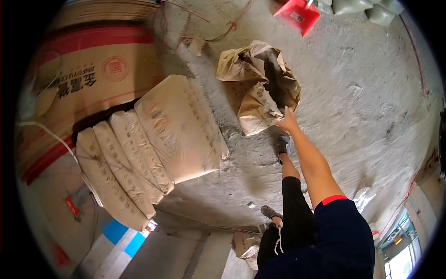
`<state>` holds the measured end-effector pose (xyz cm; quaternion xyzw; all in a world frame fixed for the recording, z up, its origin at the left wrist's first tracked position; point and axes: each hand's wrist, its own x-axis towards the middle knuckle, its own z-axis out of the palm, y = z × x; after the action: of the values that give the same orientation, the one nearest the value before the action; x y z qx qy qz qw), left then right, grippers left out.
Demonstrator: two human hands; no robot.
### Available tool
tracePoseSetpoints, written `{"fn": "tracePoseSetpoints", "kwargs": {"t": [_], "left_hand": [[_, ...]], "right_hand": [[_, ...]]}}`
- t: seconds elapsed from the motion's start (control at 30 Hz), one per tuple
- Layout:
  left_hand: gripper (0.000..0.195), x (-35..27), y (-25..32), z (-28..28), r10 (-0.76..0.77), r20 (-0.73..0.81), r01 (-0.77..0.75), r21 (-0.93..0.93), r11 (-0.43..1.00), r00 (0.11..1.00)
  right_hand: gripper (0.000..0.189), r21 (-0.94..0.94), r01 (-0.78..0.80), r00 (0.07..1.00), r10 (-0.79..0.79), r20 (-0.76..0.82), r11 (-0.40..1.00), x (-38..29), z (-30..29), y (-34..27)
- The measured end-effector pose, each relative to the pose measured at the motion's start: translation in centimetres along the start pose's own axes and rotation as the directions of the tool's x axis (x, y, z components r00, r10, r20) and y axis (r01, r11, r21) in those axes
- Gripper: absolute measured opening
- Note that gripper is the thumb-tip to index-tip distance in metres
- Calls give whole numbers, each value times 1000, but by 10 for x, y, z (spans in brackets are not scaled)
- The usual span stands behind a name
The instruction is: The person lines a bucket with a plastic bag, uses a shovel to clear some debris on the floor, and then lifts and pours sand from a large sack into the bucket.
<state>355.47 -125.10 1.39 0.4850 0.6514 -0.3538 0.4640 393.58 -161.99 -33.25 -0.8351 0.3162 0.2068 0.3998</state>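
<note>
An opened brown paper sack stands on the concrete floor with its torn mouth gaping and its top crumpled. My right hand reaches out to the near rim of this sack. Its thumb and fingers lie on either side of the paper edge, pinching it. What is deep inside the sack lies in shadow. My left hand is out of view. To the left of the opened sack are several full paper sacks, stacked and bearing printed writing.
A large cardboard box with red bands lies behind the stacked sacks. Farther off are a red dustpan and several pale filled bags. A thin cord trails over the floor. My shoe is just below the opened sack.
</note>
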Motion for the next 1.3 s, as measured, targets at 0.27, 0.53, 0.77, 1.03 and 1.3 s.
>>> {"fn": "tracePoseSetpoints", "kwargs": {"t": [0.27, 0.53, 0.77, 1.03, 1.3], "left_hand": [[8, -12, 50, 10, -38, -37, 42, 105, 994, 999], [7, -22, 75, -25, -5, 37, -4, 238, 971, 999], [8, -11, 92, -83, 42, 180, -100, 329, 939, 983], [8, 33, 164, -177, 116, 350, -246, 354, 902, 929], [18, 79, 246, -202, 91, 368, -259, 436, 862, 925]], "right_hand": [[57, -17, -200, 806, 175, 565, 980, 20, 43, -26], [31, 72, -68, 977, 52, 209, 995, -51, 64, -66], [25, 121, -51, 988, 32, 154, 991, -84, -6, -136], [23, 21, 113, 992, -112, -65, 993, -130, -60, -165], [23, -156, 81, 997, -80, 11, 984, -254, -158, -145]]}}
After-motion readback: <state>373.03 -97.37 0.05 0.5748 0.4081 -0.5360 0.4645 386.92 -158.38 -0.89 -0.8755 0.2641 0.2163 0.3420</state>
